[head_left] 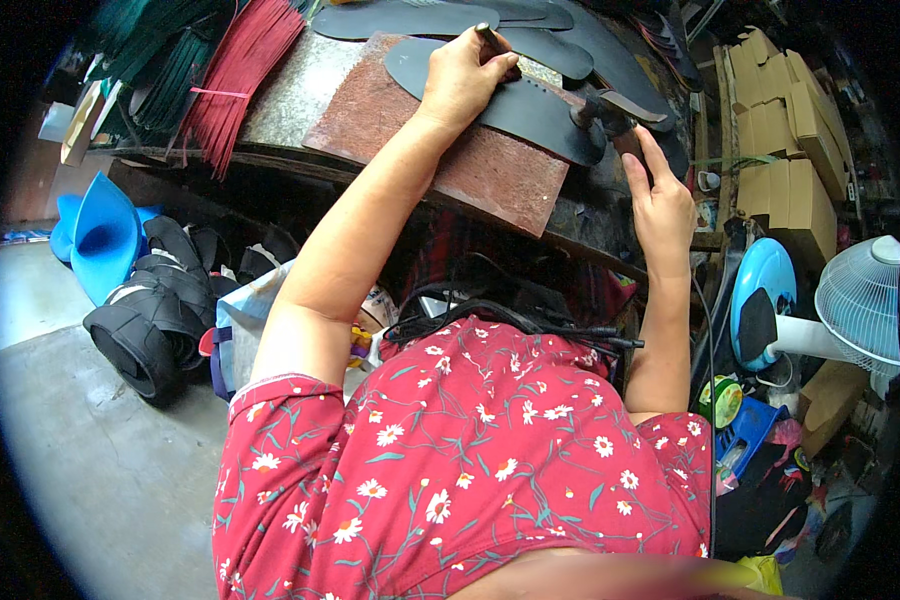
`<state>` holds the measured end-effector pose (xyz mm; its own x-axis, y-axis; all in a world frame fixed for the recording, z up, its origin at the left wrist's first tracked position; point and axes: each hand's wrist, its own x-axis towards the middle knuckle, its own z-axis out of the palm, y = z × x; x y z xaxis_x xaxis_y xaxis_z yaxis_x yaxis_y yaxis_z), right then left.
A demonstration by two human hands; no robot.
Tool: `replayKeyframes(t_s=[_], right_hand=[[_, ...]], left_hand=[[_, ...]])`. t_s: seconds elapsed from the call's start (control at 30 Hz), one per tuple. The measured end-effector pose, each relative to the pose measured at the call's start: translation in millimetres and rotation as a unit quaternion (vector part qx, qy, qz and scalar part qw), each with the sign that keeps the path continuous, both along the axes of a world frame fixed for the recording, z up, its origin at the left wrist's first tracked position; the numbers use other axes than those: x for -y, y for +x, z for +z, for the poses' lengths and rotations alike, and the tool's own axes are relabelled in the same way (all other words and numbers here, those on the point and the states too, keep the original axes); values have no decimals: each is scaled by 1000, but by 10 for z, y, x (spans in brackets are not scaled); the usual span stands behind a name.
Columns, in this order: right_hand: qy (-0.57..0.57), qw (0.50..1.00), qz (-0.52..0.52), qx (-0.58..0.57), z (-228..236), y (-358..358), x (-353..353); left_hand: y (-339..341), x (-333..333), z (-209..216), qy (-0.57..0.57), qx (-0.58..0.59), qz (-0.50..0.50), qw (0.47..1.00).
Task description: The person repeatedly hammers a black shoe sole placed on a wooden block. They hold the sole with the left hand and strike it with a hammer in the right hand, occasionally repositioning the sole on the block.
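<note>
A black shoe sole (550,125) lies flat on a reddish-brown board (500,185) at the bench's front edge. A row of small dark marks or holes runs along part of the sole. My left hand (458,82) is closed around a dark-handled punch-like tool (486,36) over the middle of the sole; its tip is hidden by my fingers. In my right hand (662,205) is a claw hammer (604,112), gripped by its dark handle. The hammer's head is over the sole's right end, apart from the tool in my left hand.
More black soles (410,20) lie behind the board. Bundled red strips (238,85) and dark green strips (160,75) hang at the bench's left. Cardboard boxes (785,130) stack at right, above a fan (860,300). Black rolled pieces (155,320) and blue foam sheets (108,240) sit lower left.
</note>
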<state>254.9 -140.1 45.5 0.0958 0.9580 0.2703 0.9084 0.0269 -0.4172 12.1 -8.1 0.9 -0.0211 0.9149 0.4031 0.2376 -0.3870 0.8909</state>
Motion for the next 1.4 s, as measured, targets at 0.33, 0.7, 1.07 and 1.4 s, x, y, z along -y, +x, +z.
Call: replayKeyframes(t_s=[0.33, 0.7, 1.07, 1.4], right_hand=[[-2, 1000, 4, 22, -23, 30, -29], [-8, 1000, 0, 11, -18, 32, -20], [206, 935, 77, -278, 486, 62, 132], [63, 993, 15, -100, 93, 23, 1]], left_hand=[[134, -4, 8, -11, -19, -56, 998], [200, 38, 32, -30, -4, -81, 996], [245, 99, 75, 104, -183, -42, 977], [401, 186, 88, 151, -211, 19, 966]])
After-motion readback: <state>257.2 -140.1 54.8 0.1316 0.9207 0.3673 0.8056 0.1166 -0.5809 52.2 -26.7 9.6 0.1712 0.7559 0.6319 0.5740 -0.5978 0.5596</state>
